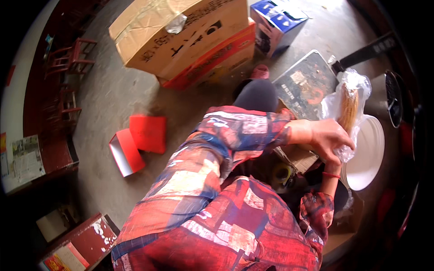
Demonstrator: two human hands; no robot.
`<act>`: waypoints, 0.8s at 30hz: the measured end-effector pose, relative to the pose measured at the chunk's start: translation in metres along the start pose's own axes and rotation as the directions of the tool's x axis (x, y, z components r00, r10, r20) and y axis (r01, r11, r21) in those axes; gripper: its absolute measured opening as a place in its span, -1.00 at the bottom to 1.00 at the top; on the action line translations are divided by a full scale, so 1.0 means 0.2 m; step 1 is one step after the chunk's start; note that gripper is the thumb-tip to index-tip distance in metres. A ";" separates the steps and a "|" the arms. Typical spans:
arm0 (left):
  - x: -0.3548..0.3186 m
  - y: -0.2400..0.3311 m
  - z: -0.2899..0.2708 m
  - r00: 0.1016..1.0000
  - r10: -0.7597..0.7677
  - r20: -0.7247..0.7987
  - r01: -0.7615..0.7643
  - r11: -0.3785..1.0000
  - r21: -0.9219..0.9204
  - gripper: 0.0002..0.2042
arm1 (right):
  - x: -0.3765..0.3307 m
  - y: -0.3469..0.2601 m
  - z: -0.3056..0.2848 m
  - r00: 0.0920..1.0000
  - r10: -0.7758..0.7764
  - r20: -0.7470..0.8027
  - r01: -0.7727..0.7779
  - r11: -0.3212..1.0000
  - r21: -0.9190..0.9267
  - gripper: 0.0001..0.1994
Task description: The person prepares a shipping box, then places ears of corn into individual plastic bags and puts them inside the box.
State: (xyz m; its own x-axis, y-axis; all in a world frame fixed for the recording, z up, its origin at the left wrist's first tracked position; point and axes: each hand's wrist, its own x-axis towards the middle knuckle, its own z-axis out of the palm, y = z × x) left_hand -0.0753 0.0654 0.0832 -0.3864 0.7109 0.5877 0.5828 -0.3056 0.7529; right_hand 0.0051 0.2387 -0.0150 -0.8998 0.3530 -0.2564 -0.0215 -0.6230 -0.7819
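A clear plastic bag holds a bundle of thin tan strands, too blurred to name more exactly. My left hand reaches across from the left with its fingers curled round the lower part of this bag. Just below it is my right hand, with a red band on the wrist; its fingers are mostly hidden beside the left hand. A white bucket stands directly right of both hands, its mouth facing up and partly covered by the bag.
A dark, scuffed board lies beyond my hands. Large cardboard boxes and a blue box stand at the back. A dark metal container is right; a red box lies left. An open carton sits below my hands.
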 end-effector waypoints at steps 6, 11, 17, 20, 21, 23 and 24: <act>0.05 0.02 -0.15 0.909 0.083 -0.409 0.053 0.949 0.310 -0.60 | -0.01 -0.07 0.12 0.992 -0.066 0.108 0.061 0.997 0.049 -0.60; 0.09 -0.14 -0.20 0.657 -0.473 -0.588 0.352 0.881 -0.316 -0.11 | -0.04 -0.10 0.22 0.986 -0.076 0.147 0.070 0.996 0.047 -0.63; 0.08 -0.24 -0.11 0.646 -0.685 -0.337 0.245 0.605 -0.758 -0.22 | -0.06 -0.05 0.19 0.992 0.001 0.130 0.001 1.000 -0.017 -0.60; 0.06 -0.24 -0.07 0.720 -0.660 -0.214 0.228 0.516 -0.826 -0.35 | -0.08 -0.03 0.22 0.994 0.074 0.085 -0.074 0.997 -0.005 -0.62; 0.06 -0.20 -0.05 0.714 -0.669 -0.207 0.250 0.520 -0.817 -0.41 | -0.08 -0.04 0.23 0.987 0.113 0.113 -0.110 0.994 -0.029 -0.63; 0.05 -0.21 -0.02 0.727 -0.642 -0.243 0.338 0.644 -0.687 -0.38 | -0.08 -0.04 0.27 0.995 0.075 0.064 -0.079 0.996 0.053 -0.63; 0.04 -0.22 0.00 0.735 -0.627 -0.260 0.377 0.696 -0.611 -0.37 | -0.09 -0.03 0.29 0.998 0.059 0.039 -0.062 0.994 0.094 -0.63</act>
State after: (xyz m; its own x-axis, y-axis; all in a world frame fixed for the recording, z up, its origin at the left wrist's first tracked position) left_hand -0.1044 0.0836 0.0550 -0.8347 0.5495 0.0370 -0.1772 -0.3315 0.9267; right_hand -0.0039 0.1957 0.0277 -0.9158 0.2883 -0.2796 -0.0062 -0.7063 -0.7079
